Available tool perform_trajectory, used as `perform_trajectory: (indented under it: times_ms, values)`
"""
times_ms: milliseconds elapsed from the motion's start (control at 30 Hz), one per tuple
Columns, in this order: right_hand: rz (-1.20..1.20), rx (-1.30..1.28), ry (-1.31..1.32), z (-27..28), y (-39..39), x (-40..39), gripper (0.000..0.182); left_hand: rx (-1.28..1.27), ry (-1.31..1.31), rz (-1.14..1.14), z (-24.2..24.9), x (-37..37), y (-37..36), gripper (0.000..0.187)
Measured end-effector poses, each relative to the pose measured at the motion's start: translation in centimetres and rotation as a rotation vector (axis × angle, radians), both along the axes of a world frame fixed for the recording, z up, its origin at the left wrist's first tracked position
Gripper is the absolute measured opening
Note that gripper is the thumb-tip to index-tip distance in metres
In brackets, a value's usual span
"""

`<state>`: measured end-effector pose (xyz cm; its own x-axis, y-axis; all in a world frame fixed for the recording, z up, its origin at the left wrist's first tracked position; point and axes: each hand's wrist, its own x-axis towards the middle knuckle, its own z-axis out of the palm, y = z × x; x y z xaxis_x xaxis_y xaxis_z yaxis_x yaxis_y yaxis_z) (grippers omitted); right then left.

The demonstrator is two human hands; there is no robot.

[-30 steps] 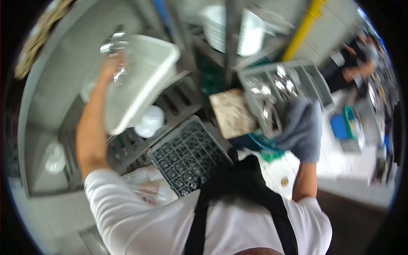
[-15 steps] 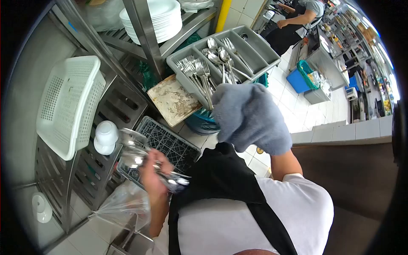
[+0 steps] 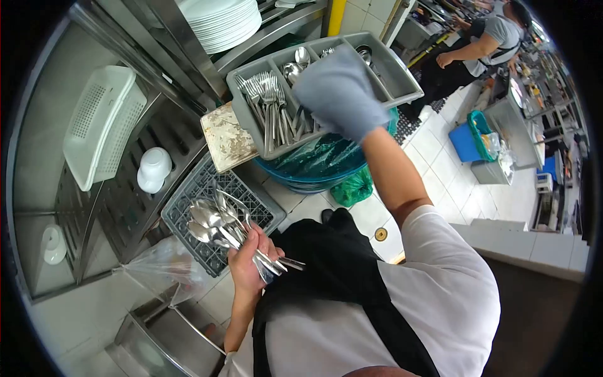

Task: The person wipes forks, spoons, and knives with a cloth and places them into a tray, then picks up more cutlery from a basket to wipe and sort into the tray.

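Note:
My left hand (image 3: pixel 251 257) is closed around the handles of a bunch of spoons (image 3: pixel 210 220), their bowls pointing up and away from me. A thick grey-blue cloth (image 3: pixel 342 91) wraps my right hand, so its fingers are hidden. The cloth is over the middle of the grey cutlery tray (image 3: pixel 402 78), covering part of its compartments. Forks (image 3: pixel 269 103) lie together in the tray's left compartment. Several loose spoons (image 3: pixel 301 58) show beside the cloth in the middle one.
Below the tray stands a blue bin (image 3: pixel 301 179) with a dark liner. A stained board (image 3: pixel 227 139) and a grey dish rack (image 3: pixel 179 210) are to its left. White plates (image 3: pixel 223 28), a white basket (image 3: pixel 100 135) and cups (image 3: pixel 154 168) sit on shelves. Another person (image 3: pixel 483 53) stands far right.
My right hand with the cloth has moved up from the tray's front edge to over its middle. The spoons in my left hand have moved right and are spread into a fan. The view has shifted.

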<state>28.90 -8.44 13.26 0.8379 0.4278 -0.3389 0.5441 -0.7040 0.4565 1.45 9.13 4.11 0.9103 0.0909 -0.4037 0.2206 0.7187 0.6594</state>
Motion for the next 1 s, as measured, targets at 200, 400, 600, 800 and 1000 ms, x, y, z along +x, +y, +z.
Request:
perform_trajectory:
  times_ms: [200, 400, 600, 800, 1000]
  values:
    - [-0.548, 1.092, -0.101, -9.6, -2.0, 2.9, 0.021, 0.022, 0.156, 0.127, -1.2, -3.8, -6.5, 0.014]
    - [-0.225, 0.843, -0.259, -15.1, -0.6, 11.6, 0.028, -0.016, 0.235, 0.279, -0.8, -5.1, -10.2, 0.014]
    - [-0.711, 1.627, 0.295, -3.2, -1.1, 2.3, 0.043, 0.148, 0.135, 0.316, -0.4, -5.5, -11.6, 0.017]
    - [0.138, 1.136, -0.272, -5.3, -4.3, 2.2, 0.017, 0.188, 0.072, 0.27, -0.8, -6.9, -12.1, 0.015]
    - [0.124, 0.526, -0.006, 0.4, -6.8, 0.9, 0.015, 0.205, 0.104, 0.196, -0.9, -7.3, -11.4, 0.018]
